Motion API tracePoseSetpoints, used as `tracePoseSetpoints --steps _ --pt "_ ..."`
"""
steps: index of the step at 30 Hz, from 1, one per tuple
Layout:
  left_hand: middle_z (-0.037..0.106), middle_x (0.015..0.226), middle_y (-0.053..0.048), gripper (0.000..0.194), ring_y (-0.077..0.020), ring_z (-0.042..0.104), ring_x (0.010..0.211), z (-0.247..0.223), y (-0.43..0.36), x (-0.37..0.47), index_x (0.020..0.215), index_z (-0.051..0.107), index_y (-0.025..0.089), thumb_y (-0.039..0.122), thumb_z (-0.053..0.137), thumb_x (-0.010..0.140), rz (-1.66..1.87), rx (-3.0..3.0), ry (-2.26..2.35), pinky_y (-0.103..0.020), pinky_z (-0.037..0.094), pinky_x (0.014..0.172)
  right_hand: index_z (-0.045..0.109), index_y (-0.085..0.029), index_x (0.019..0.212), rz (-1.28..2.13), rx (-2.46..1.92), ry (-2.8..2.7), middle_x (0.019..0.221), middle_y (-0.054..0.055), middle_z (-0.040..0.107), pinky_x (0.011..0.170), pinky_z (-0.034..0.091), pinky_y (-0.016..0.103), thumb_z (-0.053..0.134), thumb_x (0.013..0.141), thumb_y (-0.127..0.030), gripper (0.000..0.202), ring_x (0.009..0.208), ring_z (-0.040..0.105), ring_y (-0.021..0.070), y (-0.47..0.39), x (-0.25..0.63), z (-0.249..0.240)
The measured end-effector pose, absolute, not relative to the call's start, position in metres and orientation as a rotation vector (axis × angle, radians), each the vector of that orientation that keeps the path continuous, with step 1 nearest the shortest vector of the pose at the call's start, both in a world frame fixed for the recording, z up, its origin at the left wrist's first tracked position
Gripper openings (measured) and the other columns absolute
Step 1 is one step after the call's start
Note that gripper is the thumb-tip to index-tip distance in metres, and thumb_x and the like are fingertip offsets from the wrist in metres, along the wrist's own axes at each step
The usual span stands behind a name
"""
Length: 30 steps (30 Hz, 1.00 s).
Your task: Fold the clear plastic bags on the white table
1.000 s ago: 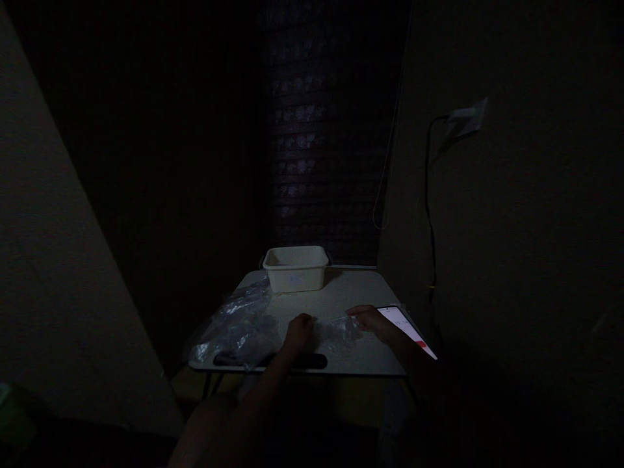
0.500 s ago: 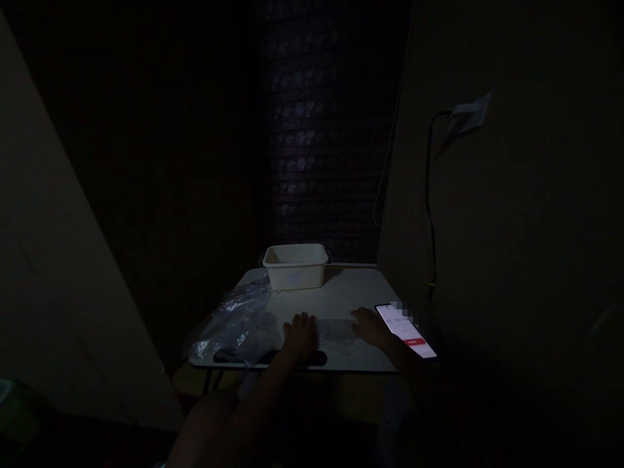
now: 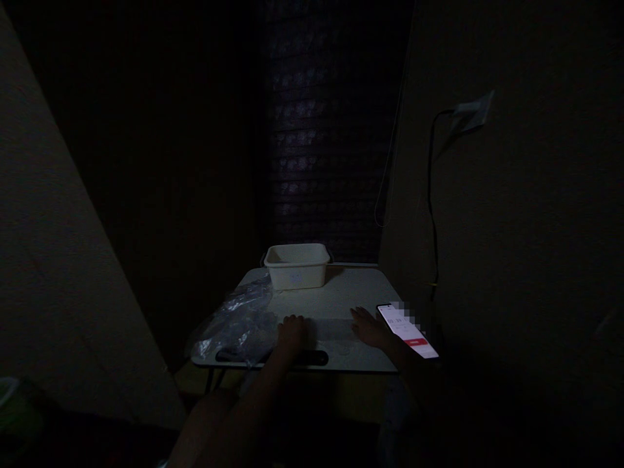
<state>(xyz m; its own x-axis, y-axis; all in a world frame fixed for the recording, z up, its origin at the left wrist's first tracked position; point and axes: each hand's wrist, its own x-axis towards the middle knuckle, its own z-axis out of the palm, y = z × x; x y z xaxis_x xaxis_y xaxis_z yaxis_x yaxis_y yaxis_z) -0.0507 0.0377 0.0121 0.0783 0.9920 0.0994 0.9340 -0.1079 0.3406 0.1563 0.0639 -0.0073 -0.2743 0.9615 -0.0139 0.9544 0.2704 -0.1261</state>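
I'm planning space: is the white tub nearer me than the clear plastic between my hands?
No, the tub stands beyond the clear plastic, farther back on the table.

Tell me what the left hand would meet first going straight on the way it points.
Most likely the pale bin: the left hand points away from the person, across the tabletop toward it. The dim light makes depth and exact line hard to judge.

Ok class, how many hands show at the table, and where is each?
2: the left hand at the left end of the flat plastic, the right hand at its right end, near the lit phone. None seems hidden.
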Motion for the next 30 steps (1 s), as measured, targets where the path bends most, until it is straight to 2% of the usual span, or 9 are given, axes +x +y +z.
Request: tracePoseSetpoints --steps 5,11,15,18,21,25,30 --pt "0.057 0.076 -0.014 0.018 -0.0203 0.052 0.071 0.006 0.049 -0.048 0.071 0.055 0.01 0.022 0.044 0.063 0.477 2.114 1.881 -0.026 0.036 0.059 0.019 -0.01 0.117 0.25 -1.833 -2.479 0.123 0.012 0.017 0.084 0.011 0.046 0.022 0.072 -0.032 0.05 0.111 0.012 0.0199 0.056 0.144 -0.007" --pt "0.059 0.076 -0.01 0.02 -0.0166 0.053 0.071 0.01 0.052 -0.046 0.076 0.056 0.013 0.015 0.041 0.063 0.516 2.114 1.804 -0.021 0.037 0.058 0.018 -0.01 0.118 0.28 -1.843 -2.515 0.125 0.011 0.012 0.084 0.009 0.047 0.02 0.072 -0.039 0.054 0.112 0.007 0.0195 0.052 0.142 -0.007" --pt "0.053 0.094 -0.011 0.029 -0.016 0.046 0.087 0.012 0.042 -0.041 0.093 0.049 0.013 0.018 0.032 0.071 0.583 2.234 1.729 -0.025 0.032 0.073 0.017 -0.012 0.118 0.264 -1.837 -2.538 0.125 0.01 0.01 0.083 0.009 0.049 0.02 0.072 -0.038 0.053 0.112 0.007 0.0196 0.053 0.145 -0.008" --pt "0.035 0.115 -0.01 0.038 -0.0177 0.028 0.105 0.007 0.032 -0.032 0.109 0.035 0.015 0.028 0.028 0.074 0.49 2.548 1.548 -0.031 0.021 0.085 0.019 -0.012 0.118 0.23 -1.825 -2.539 0.125 0.01 0.012 0.083 0.009 0.049 0.02 0.073 -0.038 0.052 0.112 0.007 0.0202 0.054 0.145 -0.009" --pt "0.021 0.122 -0.013 0.05 -0.0224 0.013 0.111 -0.001 0.024 -0.022 0.116 0.022 0.01 0.039 0.019 0.075 0.285 2.668 1.614 -0.042 0.013 0.086 0.021 -0.013 0.117 0.175 -1.795 -2.526 0.124 0.01 0.016 0.082 0.009 0.05 0.02 0.073 -0.035 0.049 0.112 0.01 0.0205 0.052 0.144 -0.007" --pt "0.019 0.122 -0.016 0.058 -0.0242 0.008 0.112 -0.003 0.02 -0.018 0.116 0.02 0.004 0.043 0.013 0.074 0.156 2.659 1.685 -0.045 0.009 0.086 0.021 -0.015 0.117 0.051 -1.63 -2.52 0.123 0.008 0.02 0.085 0.005 0.046 0.014 0.076 -0.034 0.046 0.111 0.013 0.0178 0.047 0.132 -0.002" --pt "0.02 0.122 -0.014 0.055 -0.0244 0.009 0.111 -0.006 0.021 -0.022 0.116 0.021 0.009 0.042 0.013 0.074 0.133 2.694 1.671 -0.048 0.007 0.084 0.023 -0.017 0.117 0.017 -1.437 -2.57 0.123 0.006 0.02 0.087 0.001 0.042 0.009 0.077 -0.036 0.046 0.112 0.012 0.0172 0.039 0.107 -0.005"
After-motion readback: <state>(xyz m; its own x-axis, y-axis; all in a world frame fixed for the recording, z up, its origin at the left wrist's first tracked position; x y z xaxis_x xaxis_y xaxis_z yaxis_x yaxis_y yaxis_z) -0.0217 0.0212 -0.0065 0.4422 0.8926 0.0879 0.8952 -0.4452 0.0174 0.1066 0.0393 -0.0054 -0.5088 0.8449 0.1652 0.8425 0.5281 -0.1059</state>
